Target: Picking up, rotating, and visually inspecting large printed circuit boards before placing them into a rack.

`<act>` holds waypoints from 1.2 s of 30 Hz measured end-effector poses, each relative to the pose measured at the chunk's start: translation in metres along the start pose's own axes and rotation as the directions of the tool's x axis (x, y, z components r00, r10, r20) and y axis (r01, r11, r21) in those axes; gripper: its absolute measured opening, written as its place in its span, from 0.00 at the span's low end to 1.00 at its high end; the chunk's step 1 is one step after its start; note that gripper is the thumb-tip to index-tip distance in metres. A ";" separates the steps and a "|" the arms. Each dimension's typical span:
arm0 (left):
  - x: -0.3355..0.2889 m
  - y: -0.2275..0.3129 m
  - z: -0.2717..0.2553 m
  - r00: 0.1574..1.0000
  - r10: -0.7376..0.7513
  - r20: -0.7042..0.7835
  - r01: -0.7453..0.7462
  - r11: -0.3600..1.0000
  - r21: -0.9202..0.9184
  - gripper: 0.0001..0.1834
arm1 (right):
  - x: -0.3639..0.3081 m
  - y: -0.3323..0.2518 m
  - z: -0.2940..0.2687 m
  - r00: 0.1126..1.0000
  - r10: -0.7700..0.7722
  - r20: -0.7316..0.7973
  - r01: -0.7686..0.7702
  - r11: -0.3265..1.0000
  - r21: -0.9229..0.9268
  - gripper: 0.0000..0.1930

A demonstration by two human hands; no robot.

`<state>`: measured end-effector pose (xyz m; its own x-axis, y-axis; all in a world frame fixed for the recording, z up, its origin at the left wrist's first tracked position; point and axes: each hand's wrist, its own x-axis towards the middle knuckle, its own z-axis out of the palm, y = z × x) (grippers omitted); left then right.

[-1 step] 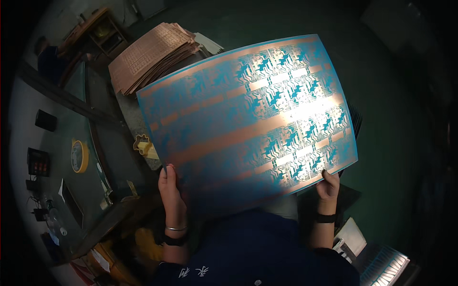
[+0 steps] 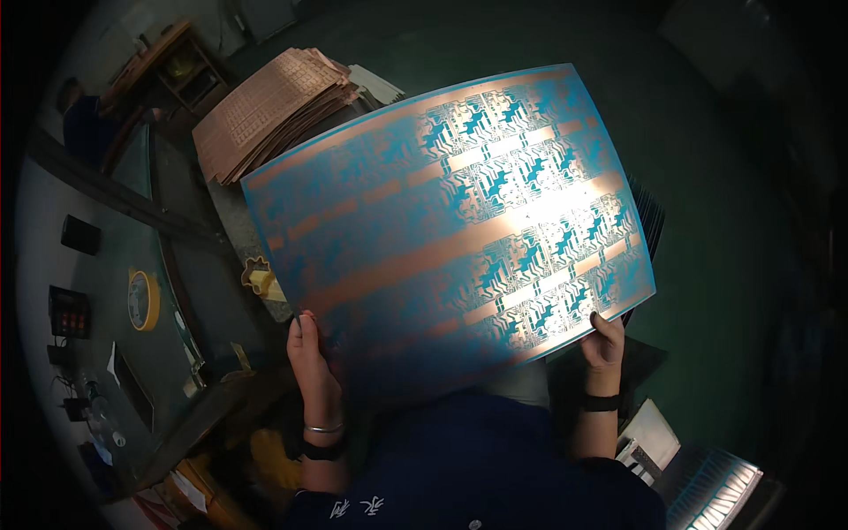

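A large circuit board panel (image 2: 459, 212), copper with a blue printed track pattern, is held up tilted in front of me. Its right half shines with reflected light; the lower left lies in shadow. My left hand (image 2: 309, 358) grips its lower left edge, thumb on the face. At the lower right edge, my right hand (image 2: 604, 343) pinches the panel, thumb on top. The fingers behind the panel are hidden on both sides. Past its upper left corner lies a stack of copper-coloured panels (image 2: 265, 106), partly covered by the one I hold.
Left of me is a dark bench (image 2: 208, 291) with a yellow tape roll (image 2: 143, 300) beyond it. A small yellow object (image 2: 262, 278) lies near the panel's left edge. A rack of upright panels (image 2: 715, 495) stands lower right. Another person (image 2: 84, 119) is at far left.
The panel and both hands sit slightly farther left in the picture. The surroundings have shifted a little too, and the grip looks the same.
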<state>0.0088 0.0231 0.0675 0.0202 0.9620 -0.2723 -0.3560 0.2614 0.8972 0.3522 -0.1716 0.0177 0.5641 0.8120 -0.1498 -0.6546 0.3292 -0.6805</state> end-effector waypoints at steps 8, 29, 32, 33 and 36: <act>0.002 0.005 0.010 0.985 0.131 -0.109 -0.116 0.984 0.132 0.13 | 0.001 -0.030 -0.010 0.984 -0.127 -0.122 0.105 0.980 -0.172 0.27; 0.012 -0.004 -0.004 0.988 0.134 -0.070 -0.105 0.941 0.322 0.14 | -0.003 -0.056 0.001 0.976 -0.180 -0.127 0.149 0.964 -0.223 0.24; 0.012 -0.003 -0.003 0.988 0.142 -0.064 -0.107 0.918 0.382 0.15 | -0.003 -0.055 0.000 0.975 -0.184 -0.127 0.152 0.962 -0.226 0.25; 0.010 0.001 -0.001 0.995 0.093 -0.029 -0.076 0.927 0.367 0.13 | -0.002 -0.054 -0.001 0.975 -0.188 -0.117 0.157 0.961 -0.229 0.25; 0.016 -0.002 -0.012 0.997 0.063 0.035 -0.071 0.951 0.300 0.10 | -0.002 -0.054 -0.013 0.984 -0.170 -0.058 0.166 0.984 -0.067 0.24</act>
<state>-0.0009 0.0369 0.0569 0.0300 0.9788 -0.2028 -0.0599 0.2043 0.9771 0.3929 -0.1974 0.0459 0.6955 0.7148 -0.0737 -0.5170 0.4264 -0.7422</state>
